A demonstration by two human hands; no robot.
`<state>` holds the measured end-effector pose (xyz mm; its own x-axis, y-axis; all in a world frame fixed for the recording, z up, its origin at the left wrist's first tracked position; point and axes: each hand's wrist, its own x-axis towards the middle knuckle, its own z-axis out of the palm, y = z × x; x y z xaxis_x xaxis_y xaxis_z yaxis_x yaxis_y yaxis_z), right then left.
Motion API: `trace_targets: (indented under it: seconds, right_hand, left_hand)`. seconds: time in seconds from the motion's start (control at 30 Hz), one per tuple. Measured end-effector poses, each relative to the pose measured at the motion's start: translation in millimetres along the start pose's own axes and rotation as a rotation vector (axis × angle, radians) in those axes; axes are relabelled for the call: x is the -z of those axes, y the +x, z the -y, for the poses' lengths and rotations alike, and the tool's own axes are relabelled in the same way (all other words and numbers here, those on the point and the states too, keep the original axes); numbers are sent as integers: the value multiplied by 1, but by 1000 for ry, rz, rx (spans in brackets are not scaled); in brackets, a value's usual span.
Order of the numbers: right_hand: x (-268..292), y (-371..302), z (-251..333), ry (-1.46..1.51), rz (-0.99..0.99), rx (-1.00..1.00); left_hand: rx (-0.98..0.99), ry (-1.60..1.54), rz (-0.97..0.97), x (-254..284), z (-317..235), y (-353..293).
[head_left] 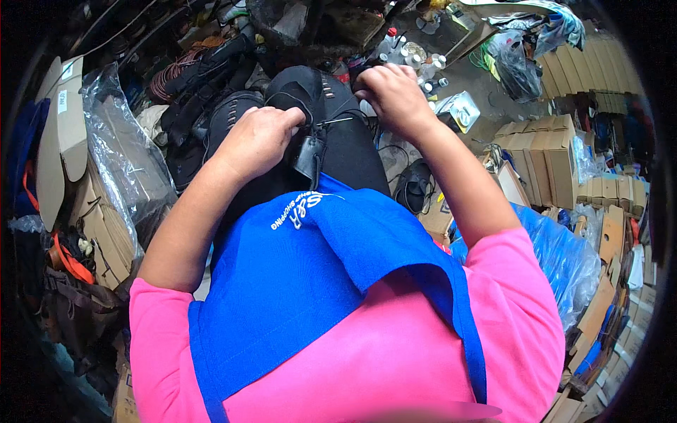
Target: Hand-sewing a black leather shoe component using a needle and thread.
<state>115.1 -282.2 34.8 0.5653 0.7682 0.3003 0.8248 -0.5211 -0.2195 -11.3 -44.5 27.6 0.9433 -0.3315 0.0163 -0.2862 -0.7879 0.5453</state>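
I'm seeing left hand (264, 134) pinching at black leather piece (308, 158) lying on lap (361, 155); right hand (393, 95) hovering curled, contents unclear. Metal spike (336, 120) jutting nearby: steadying piece, keeping hands clear seems wise.

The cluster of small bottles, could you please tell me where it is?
In the head view, the small bottles are near the top, right of centre, just beyond the person's right hand and left of the dark plastic bag.

Cardboard boxes (546, 151) stand near a dark plastic bag (519, 69).
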Motion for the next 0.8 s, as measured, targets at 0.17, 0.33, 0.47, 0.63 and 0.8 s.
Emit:
trace_targets:
  seconds: [0.17,0.33,0.47,0.63,0.8]
  right_hand:
    - [14,16,13,-55,232,-74]
    - [8,19,54,-205,454,253]
    - [2,22,59,-189,575,237]
    - [-7,16,42,-78,435,319]
    - [6,-20,-16,-93,364,141]
  left_hand:
    - [8,-3,-172,-8,7,-7]
    - [-28,56,-119,-4,9,-5]
    - [-93,148,-59,0,16,-11]
    - [-124,175,-94,8,25,-34]
    - [149,388,-147,45,64,-104]
